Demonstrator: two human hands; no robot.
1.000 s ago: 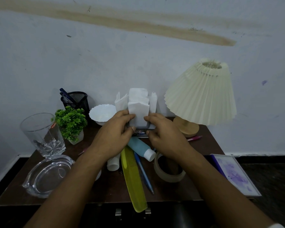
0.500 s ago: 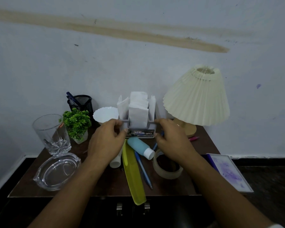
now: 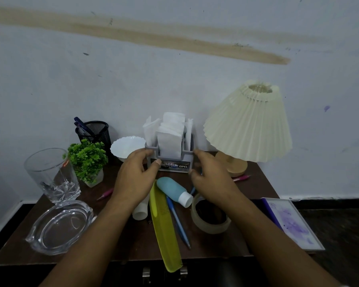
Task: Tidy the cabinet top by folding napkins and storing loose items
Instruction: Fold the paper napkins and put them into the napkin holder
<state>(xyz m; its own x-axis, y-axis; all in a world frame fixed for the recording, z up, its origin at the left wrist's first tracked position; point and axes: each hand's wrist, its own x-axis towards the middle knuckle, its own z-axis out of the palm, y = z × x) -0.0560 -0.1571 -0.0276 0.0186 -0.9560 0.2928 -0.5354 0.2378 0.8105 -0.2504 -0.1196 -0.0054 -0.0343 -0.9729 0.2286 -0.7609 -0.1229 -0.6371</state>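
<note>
Head view, task's things: a grey napkin holder (image 3: 175, 165) was seen at the back of the tabletop (image 3: 211, 245), and white napkins (image 3: 170, 141) were stood upright in it.
Left hand (image 3: 136, 177): it was clamped on the holder's left end, with the thumb pressed to the front face and the fingers curled round the corner.
Right hand (image 3: 212, 179): its fingers were loosely curved just beside the holder's right end. Whether a grip was made could not be told.
Loose items: a yellow comb (image 3: 164, 230), blue bottle (image 3: 171, 190), blue pen (image 3: 179, 222) and tape roll (image 3: 210, 227) were scattered in front of the holder.
Left side: a glass (image 3: 50, 175), glass dish (image 3: 60, 226), small plant (image 3: 87, 158), mesh cup (image 3: 95, 131) and white bowl (image 3: 126, 147) were grouped there.
Right side: a pleated lamp (image 3: 249, 127) was stood near the holder.
</note>
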